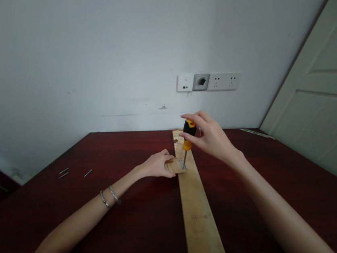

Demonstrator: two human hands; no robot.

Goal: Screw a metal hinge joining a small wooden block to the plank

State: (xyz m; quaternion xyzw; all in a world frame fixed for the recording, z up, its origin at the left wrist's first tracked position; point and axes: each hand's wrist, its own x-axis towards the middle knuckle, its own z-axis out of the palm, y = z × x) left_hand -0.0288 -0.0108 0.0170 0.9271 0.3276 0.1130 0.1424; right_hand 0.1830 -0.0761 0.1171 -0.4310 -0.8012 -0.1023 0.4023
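Note:
In my right hand is a screwdriver with a black and yellow handle, gripped between thumb and fingers. Its shaft points down and its tip meets a small metal bracket. The bracket lies against a short wooden block, which my left hand pinches between thumb and fingers from the left. Under the block runs a long wooden plank, stretching from near the wall toward me. Whether a screw sits under the screwdriver tip is too small to tell.
Several loose screws or nails lie on the left of the dark red table. A thin strip rests at the far right edge. Behind stands a white wall with sockets; a pale panelled door is at right.

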